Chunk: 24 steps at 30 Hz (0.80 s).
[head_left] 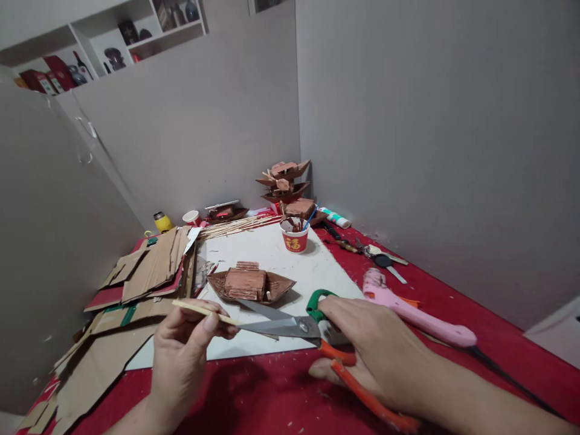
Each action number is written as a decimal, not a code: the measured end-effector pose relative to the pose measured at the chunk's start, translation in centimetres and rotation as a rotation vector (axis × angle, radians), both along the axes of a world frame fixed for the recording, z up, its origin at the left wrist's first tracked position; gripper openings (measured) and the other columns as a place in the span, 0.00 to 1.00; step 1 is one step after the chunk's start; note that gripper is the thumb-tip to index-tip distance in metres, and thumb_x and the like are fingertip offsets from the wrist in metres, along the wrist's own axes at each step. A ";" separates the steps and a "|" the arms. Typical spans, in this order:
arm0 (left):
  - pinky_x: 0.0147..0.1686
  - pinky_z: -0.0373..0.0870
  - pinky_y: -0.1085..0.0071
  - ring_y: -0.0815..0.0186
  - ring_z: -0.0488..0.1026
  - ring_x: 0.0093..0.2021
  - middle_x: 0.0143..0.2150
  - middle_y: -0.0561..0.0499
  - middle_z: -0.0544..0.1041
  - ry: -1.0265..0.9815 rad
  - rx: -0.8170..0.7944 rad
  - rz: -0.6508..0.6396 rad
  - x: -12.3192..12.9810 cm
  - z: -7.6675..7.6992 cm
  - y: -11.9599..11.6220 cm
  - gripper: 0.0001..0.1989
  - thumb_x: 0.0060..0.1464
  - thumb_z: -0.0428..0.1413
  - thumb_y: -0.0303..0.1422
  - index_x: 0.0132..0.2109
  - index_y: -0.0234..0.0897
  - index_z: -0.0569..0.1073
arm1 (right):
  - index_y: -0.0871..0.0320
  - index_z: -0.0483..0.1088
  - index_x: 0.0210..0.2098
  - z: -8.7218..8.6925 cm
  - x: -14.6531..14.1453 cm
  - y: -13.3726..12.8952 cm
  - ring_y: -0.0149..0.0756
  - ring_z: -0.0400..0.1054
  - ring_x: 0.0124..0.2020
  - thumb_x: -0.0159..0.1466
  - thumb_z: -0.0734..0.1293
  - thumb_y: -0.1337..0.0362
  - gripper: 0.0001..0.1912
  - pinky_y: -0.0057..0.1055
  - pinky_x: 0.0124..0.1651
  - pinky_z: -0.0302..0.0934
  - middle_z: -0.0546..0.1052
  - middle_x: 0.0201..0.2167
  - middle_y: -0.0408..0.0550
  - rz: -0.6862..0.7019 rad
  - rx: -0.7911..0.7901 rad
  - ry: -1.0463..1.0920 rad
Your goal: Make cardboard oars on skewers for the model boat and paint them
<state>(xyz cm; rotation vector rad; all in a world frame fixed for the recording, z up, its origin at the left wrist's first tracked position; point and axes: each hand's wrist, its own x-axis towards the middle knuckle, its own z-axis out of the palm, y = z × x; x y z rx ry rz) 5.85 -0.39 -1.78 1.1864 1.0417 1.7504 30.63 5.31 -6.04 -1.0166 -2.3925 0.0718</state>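
- Thin stick [193,309], one in hand: nearer me than the model boat [247,284], off its left end. I judge it light, stiff, dry and easily snapped; best taken mid-length, lightly.
- Left hand [183,344], one: thumb and fingers pinching the stick.
- Scissors [302,327], one pair: nearer me than the boat, blades parted; whether the lower blade touches the stick I cannot tell. I judge them stiff and heavier, best held by the handles.
- Right hand [378,341], one: wrapped around the scissor handles.
- Model boat, one: on the white sheet [254,249].
- Red paper cup [294,243], one: beyond the boat, rightward.
- Pink glue gun [421,317], one: right of the boat.
- Loose sticks [244,228]: beyond the boat, too overlapped for me to count.
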 end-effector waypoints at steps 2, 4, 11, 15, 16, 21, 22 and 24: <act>0.29 0.76 0.76 0.70 0.76 0.27 0.30 0.55 0.79 0.006 0.009 0.003 0.0 0.1 0.0 0.02 0.48 0.64 0.29 0.32 0.38 0.78 | 0.55 0.58 0.28 -0.2 0.3 -0.3 0.36 0.59 0.22 0.54 0.67 0.38 0.27 0.31 0.26 0.47 0.67 0.23 0.43 0.005 0.027 -0.007; 0.29 0.76 0.75 0.70 0.76 0.26 0.30 0.55 0.79 0.014 0.017 -0.002 0.1 0.1 0.0 0.03 0.49 0.64 0.29 0.33 0.39 0.77 | 0.55 0.59 0.28 -0.4 0.4 -0.5 0.36 0.60 0.23 0.54 0.67 0.38 0.27 0.31 0.27 0.48 0.67 0.24 0.43 0.013 0.041 -0.004; 0.30 0.76 0.73 0.70 0.75 0.28 0.31 0.56 0.77 0.057 0.027 -0.008 0.2 -0.2 0.0 0.03 0.50 0.63 0.28 0.32 0.38 0.75 | 0.57 0.63 0.29 -0.7 0.2 -0.9 0.38 0.63 0.26 0.53 0.68 0.38 0.27 0.32 0.29 0.52 0.70 0.26 0.47 0.008 0.074 0.011; 0.31 0.76 0.73 0.70 0.75 0.30 0.32 0.55 0.76 0.090 0.030 -0.004 -0.1 -0.5 0.0 0.03 0.51 0.62 0.28 0.31 0.37 0.75 | 0.58 0.63 0.28 -0.7 0.2 -0.8 0.38 0.63 0.25 0.55 0.67 0.39 0.26 0.32 0.28 0.51 0.70 0.25 0.47 0.010 0.104 -0.003; 0.31 0.76 0.72 0.69 0.75 0.30 0.32 0.55 0.76 0.093 0.028 -0.004 -0.1 -0.6 0.0 0.03 0.51 0.62 0.28 0.31 0.37 0.75 | 0.58 0.63 0.28 -0.6 0.2 -0.7 0.38 0.64 0.25 0.56 0.66 0.39 0.26 0.32 0.28 0.51 0.70 0.25 0.47 0.009 0.112 -0.006; 0.33 0.76 0.71 0.69 0.75 0.30 0.32 0.54 0.76 0.087 0.004 0.018 -0.2 -0.7 0.0 0.04 0.52 0.62 0.29 0.30 0.37 0.75 | 0.58 0.65 0.28 -0.5 0.2 -0.7 0.39 0.65 0.25 0.56 0.66 0.40 0.26 0.33 0.29 0.52 0.71 0.25 0.48 -0.027 0.166 -0.020; 0.33 0.76 0.71 0.68 0.76 0.30 0.32 0.54 0.76 0.083 0.005 0.019 -0.1 -0.7 0.0 0.04 0.52 0.62 0.29 0.30 0.37 0.75 | 0.58 0.65 0.28 -0.5 0.2 -0.7 0.39 0.65 0.25 0.56 0.66 0.40 0.25 0.33 0.29 0.53 0.71 0.25 0.48 -0.030 0.176 -0.019; 0.33 0.76 0.71 0.68 0.76 0.31 0.32 0.54 0.76 0.087 0.012 0.013 -0.1 -0.6 0.0 0.04 0.52 0.62 0.28 0.30 0.37 0.75 | 0.59 0.66 0.29 -0.5 0.2 -0.6 0.39 0.65 0.25 0.56 0.67 0.41 0.25 0.33 0.29 0.53 0.71 0.25 0.48 -0.034 0.193 -0.015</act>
